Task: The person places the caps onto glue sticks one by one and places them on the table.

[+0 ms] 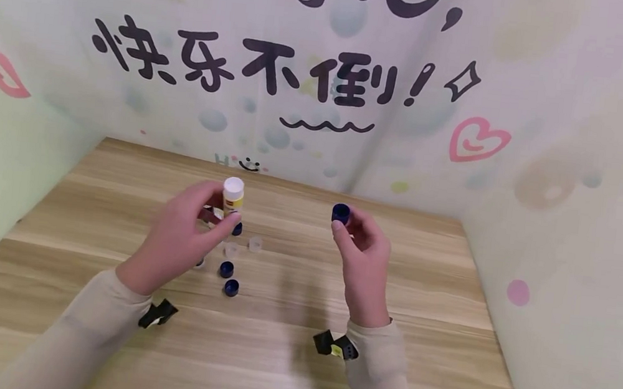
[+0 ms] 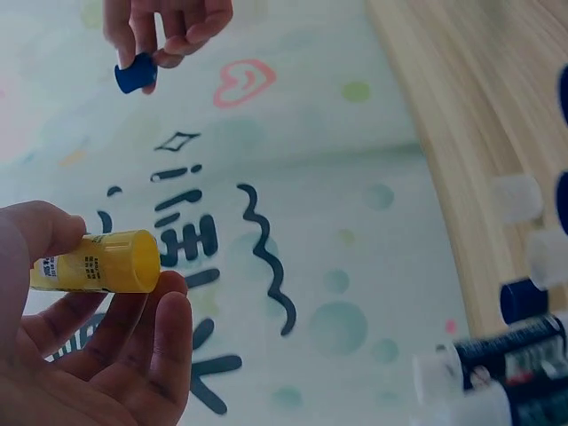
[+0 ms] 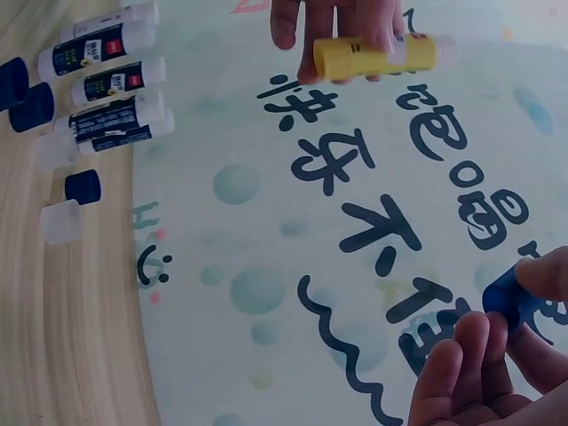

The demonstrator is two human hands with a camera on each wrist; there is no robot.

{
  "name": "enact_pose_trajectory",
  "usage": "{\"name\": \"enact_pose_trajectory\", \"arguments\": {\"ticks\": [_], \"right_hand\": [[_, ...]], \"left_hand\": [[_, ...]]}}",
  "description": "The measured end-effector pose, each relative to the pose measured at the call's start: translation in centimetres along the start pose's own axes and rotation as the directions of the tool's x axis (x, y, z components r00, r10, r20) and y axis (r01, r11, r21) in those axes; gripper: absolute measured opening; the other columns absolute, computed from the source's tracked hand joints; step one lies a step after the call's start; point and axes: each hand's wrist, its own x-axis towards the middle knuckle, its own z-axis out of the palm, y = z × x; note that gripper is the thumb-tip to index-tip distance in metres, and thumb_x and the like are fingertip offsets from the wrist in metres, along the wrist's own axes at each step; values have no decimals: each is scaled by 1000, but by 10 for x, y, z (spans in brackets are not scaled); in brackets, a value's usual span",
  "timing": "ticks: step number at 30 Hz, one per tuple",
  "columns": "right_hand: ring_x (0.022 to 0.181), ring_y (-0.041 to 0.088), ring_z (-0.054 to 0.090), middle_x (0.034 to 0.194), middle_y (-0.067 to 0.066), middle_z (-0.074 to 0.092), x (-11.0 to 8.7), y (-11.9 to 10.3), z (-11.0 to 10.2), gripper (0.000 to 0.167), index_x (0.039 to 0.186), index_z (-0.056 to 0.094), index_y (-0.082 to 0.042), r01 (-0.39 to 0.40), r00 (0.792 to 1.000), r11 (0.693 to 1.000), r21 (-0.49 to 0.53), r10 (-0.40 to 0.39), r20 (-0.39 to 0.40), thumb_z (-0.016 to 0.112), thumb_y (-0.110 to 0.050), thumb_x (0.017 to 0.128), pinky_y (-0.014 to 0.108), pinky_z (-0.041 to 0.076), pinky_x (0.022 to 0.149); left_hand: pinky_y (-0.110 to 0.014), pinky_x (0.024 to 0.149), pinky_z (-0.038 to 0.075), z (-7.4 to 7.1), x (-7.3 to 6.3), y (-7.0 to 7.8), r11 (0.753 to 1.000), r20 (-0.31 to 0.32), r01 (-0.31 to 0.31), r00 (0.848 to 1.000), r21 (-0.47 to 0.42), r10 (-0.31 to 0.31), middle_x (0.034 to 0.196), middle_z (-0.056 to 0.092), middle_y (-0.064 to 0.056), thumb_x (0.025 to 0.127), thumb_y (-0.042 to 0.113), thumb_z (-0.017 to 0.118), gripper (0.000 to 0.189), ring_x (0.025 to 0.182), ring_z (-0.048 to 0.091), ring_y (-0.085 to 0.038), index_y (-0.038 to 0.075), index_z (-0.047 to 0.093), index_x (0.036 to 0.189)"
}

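- Head view: tube (image 1: 233,198) is raised above the table (image 1: 250,364), long axis near upright, white end toward 12 o'clock, yellow body below.
- Left wrist view: tube axis lies along the 9-to-3 o'clock line, yellow end toward 3 o'clock. Right wrist view: same line, white end toward 3 o'clock.
- Held cap (image 1: 340,215): at 3 o'clock from the tube, well apart from it, open end facing up.
- Pose, left hand (image 1: 183,229): sleeve (image 1: 100,312) enters from 7 o'clock; hand reaches toward 1 o'clock.
- Pose, right hand (image 1: 365,265): arm enters from 5 o'clock; hand reaches toward 11 o'clock, also raised.
- Grip, left hand: grasping the tube. Thumb bears on one side, curled fingers support the other; spread is about the tube's width.
- Grip, right hand: pinching the held cap between thumb and fingers; spread is about the cap's width.
- Table, head view: clear caps (image 1: 255,243) sit at 5 to 6 o'clock from the tube; two blue caps (image 1: 227,269) sit farther down at 6 o'clock.
- Right wrist view: dark tubes (image 3: 98,49) form a group at 10 o'clock, white ends roughly toward 3 o'clock.
- Wall (image 1: 304,156) with lettering (image 1: 270,65): at 12 o'clock, beyond the table.
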Motion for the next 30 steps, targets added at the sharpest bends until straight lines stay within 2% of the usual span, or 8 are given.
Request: {"name": "enact_pose_trajectory", "arguments": {"ticks": [4, 9, 16, 23, 30], "right_hand": [[98, 23, 64, 110, 11, 67, 2, -1, -1, 27, 127, 73, 3, 7, 1000, 999, 35, -6, -4, 77, -3, 100, 29, 56, 87], [97, 22, 63, 108, 10, 67, 6, -2, -1, 27, 126, 73, 2, 22, 999, 999, 50, -20, -25, 77, -3, 100, 29, 55, 86], [91, 22, 62, 105, 11, 66, 11, 0, -1, 25, 125, 73, 5, 58, 998, 992, 111, -56, -26, 75, 0, 100, 29, 55, 84], [89, 21, 60, 102, 9, 63, 13, 6, -1, 26, 124, 72, 4, 67, 997, 990, 121, -62, -46, 76, 1, 99, 28, 55, 82], [91, 24, 65, 112, 12, 68, 14, 11, 2, 26, 125, 72, 2, 83, 996, 985, 151, -75, -53, 75, 2, 99, 32, 57, 84]], "left_hand": [[-35, 79, 63, 10, 12, 3, 998, 34, -30, 999, -51, 32, 115, 68, -3, 103, 13, 77, 32, 103, 67, -18, 5, 66, 132], [-37, 80, 63, 18, 17, 6, 997, 66, -17, 998, -81, 22, 118, 68, -3, 104, 13, 76, 34, 105, 67, -19, 5, 65, 135], [-39, 83, 63, 25, 16, 5, 994, 71, -11, 997, -106, 19, 119, 68, -4, 105, 14, 75, 31, 107, 66, -20, 5, 65, 133], [-38, 83, 63, 28, 13, 0, 994, 58, -15, 998, -107, 22, 116, 68, -2, 104, 12, 76, 29, 105, 67, -19, 5, 66, 130], [-40, 83, 63, 31, 12, -2, 994, 39, -21, 999, -109, 25, 115, 68, -2, 104, 13, 76, 28, 104, 67, -18, 5, 67, 130]]}}
